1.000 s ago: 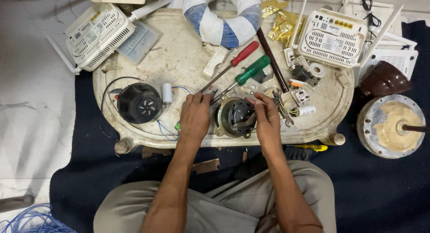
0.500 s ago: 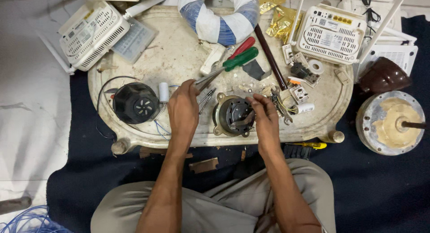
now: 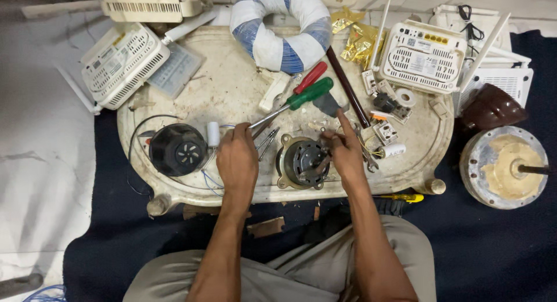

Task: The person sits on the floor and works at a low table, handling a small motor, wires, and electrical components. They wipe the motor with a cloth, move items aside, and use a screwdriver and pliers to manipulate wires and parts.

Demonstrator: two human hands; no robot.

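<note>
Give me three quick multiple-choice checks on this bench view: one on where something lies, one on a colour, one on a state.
1. Where is the black fan housing relative to the open motor?
A. To its left
B. To its right
C. Stacked on top of it

2. What colour is the handle of the screwdriver whose shaft the left hand grips?
A. Yellow
B. Green
C. Blue

3. How does the right hand stand?
A. Flat on the floor
B. Lifted clear of the tray
C. At the motor's edge, index finger stretched out

Answers:
1 A, the housing lies on the tray's left part, beyond the left hand.
2 B, the handle is green, beside a red one.
3 C, the hand rests at the motor's right side with the finger pointing away.
</note>
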